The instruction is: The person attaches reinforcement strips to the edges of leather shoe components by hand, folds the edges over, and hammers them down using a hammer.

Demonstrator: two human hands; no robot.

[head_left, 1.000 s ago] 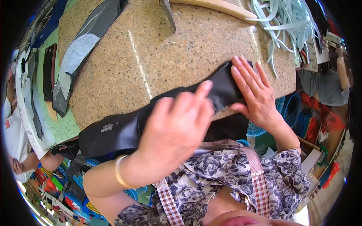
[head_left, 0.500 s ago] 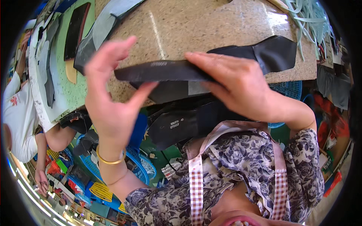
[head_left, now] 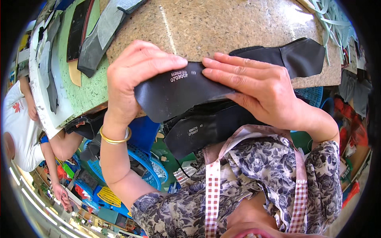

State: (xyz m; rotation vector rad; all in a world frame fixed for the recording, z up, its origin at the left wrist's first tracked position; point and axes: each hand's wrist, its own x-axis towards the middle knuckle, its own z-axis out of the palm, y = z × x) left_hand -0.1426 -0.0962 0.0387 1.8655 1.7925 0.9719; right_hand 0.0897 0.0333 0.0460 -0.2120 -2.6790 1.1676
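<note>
At the near edge of the speckled table, my left hand (head_left: 133, 75) and my right hand (head_left: 260, 85) grip a black leather piece (head_left: 170, 97) with pale printed marks. Fingers of both hands lie along its far edge, their tips almost meeting in the middle. My right thumb is under the piece; the left thumb is hidden. Similar black pieces (head_left: 210, 129) rest below it, close to my body, one with the same kind of print. Another black leather piece (head_left: 303, 57) lies on the table beyond my right hand.
Grey-lined pieces (head_left: 109, 33) and a long black slab with a red edge (head_left: 77, 33) lie left, partly on a green board (head_left: 93, 91). Pale strips (head_left: 331, 23) hang at the far right corner. Blue baskets (head_left: 149, 176) stand below. A person in white (head_left: 24, 109) sits left.
My left hand, apart and spread beside the piece before, has closed on its left part. The piece has turned from nearly edge-on so that its printed face shows.
</note>
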